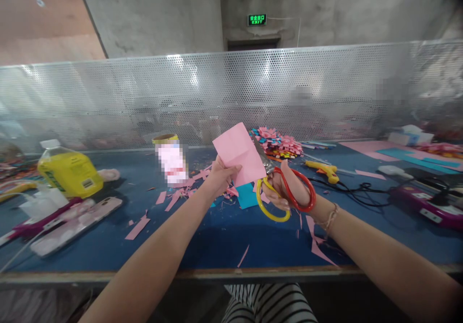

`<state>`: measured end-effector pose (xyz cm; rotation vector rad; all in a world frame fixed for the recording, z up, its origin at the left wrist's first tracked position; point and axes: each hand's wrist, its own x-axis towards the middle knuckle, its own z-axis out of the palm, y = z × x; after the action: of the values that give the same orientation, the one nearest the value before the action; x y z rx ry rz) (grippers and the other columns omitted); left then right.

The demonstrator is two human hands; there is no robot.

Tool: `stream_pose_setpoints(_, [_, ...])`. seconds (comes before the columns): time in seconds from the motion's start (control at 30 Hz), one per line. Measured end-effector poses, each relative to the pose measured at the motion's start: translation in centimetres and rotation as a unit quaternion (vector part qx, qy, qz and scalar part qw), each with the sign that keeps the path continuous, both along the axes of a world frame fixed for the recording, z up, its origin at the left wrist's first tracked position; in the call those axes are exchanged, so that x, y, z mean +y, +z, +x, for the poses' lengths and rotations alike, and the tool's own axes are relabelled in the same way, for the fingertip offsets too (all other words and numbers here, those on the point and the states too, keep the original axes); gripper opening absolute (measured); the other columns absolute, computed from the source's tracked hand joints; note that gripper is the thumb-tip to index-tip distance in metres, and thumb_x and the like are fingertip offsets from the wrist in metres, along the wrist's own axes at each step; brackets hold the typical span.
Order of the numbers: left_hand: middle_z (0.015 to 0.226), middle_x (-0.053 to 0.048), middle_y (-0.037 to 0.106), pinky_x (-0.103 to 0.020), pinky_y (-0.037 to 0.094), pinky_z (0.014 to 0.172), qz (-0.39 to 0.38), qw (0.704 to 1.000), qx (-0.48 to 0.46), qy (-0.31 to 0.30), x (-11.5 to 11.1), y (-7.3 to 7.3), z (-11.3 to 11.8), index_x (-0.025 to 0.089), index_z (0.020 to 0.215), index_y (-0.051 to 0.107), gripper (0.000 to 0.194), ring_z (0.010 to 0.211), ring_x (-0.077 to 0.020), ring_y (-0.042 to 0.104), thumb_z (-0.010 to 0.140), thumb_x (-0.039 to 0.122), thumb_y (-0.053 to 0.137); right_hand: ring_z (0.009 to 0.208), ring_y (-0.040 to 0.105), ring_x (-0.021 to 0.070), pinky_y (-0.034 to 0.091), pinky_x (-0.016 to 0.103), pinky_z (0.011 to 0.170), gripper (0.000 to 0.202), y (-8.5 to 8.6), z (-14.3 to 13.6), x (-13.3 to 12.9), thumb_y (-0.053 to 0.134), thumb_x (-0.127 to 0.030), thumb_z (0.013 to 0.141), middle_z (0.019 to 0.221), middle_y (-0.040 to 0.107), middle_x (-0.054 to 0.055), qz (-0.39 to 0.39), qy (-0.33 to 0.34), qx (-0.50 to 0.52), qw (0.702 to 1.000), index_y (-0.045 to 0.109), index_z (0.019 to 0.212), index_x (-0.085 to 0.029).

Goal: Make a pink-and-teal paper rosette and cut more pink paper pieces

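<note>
A square sheet of pink paper (240, 152) is pinched in my left hand (223, 176), thumb on its face and fingers behind. My right hand (284, 190) has its fingers through the handles of scissors, one red and one yellow (273, 215). The dark blades lie behind the right edge of the pink paper, partly hidden by it. Below the paper, a blue paper piece (248, 196) and pink scraps (188, 181) lie on the blue table (202, 243).
A pile of cut paper pieces (280, 142) sits behind my hands. At right are a yellow glue gun (323, 171), cables and a purple power strip (430, 202). A yellow liquid bottle (68, 168) and phone (77, 224) lie left. A perforated metal screen (137, 101) stands behind.
</note>
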<state>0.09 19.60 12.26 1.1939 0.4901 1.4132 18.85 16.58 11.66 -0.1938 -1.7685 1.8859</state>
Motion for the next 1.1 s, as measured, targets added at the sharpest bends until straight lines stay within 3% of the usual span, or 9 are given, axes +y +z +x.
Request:
stream_pose_setpoints(0.27, [0.105,-0.004,0.059,-0.033,0.045,0.085,0.002,1.000,0.004,0.008,0.0,0.0,-0.1,0.022,0.101,0.047,0.052,0.098,-0.0186,0.054,0.057,0.011,0.071,0.021,0.023,0.0057,0.021,0.018,0.021,0.072,0.1,-0.3,-0.4,0.012,-0.081,0.068,0.030,0.030,-0.005,-0.016,-0.055,-0.017,0.998,0.037,0.048,-0.017])
stream_pose_setpoints(0.5, [0.104,-0.004,0.059,-0.034,0.046,0.083,-0.014,1.000,0.003,0.002,-0.1,0.3,-0.1,0.021,0.100,0.048,0.052,0.095,-0.0188,0.055,0.055,0.009,0.071,0.020,0.023,0.0056,0.018,0.016,0.020,0.069,0.2,-0.2,-0.4,0.012,-0.077,0.073,0.028,0.027,-0.005,-0.008,-0.077,-0.025,0.997,0.036,0.046,-0.017])
stream_pose_setpoints(0.93, [0.101,-0.006,0.060,-0.035,0.047,0.083,-0.019,0.999,0.040,-0.001,-0.4,0.4,-0.2,0.020,0.101,0.050,0.056,0.096,-0.0216,0.055,0.052,0.006,0.073,0.027,0.024,0.0052,0.020,0.017,0.022,0.076,1.0,1.0,0.3,0.008,-0.080,0.069,0.042,0.034,-0.004,-0.062,0.049,0.023,0.997,0.045,0.058,-0.014])
stream_pose_setpoints(1.1, [0.102,-0.007,0.061,-0.037,0.047,0.083,-0.017,0.999,0.040,-0.008,-0.6,0.4,-0.1,0.019,0.101,0.051,0.054,0.096,-0.0226,0.056,0.053,0.008,0.072,0.026,0.024,0.0051,0.018,0.016,0.023,0.073,1.1,0.5,-0.2,0.008,-0.077,0.073,0.039,0.032,-0.004,-0.044,0.022,0.019,0.999,0.042,0.053,-0.015])
